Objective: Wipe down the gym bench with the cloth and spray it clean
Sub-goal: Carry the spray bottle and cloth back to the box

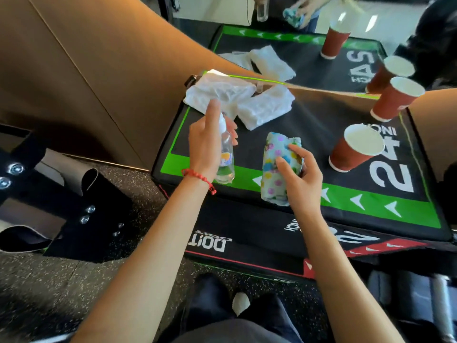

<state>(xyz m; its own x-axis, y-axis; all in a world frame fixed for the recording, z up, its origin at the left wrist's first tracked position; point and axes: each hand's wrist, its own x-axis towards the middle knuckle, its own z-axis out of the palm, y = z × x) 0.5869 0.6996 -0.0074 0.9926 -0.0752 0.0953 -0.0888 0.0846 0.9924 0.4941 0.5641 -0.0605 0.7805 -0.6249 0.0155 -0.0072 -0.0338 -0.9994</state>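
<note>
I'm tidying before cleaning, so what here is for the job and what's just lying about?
For the job: clear plastic spray bottle in left hand; rolled flower-print cloth in right hand.
Lying about: red paper cups; white crumpled plastic bags.

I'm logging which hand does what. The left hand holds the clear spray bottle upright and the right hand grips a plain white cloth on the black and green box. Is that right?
One detail is off. In the head view, the right hand grips a patterned cloth, pale blue with coloured dots, not a plain white one. The left hand does hold the clear spray bottle upright, over the black and green box.
</note>
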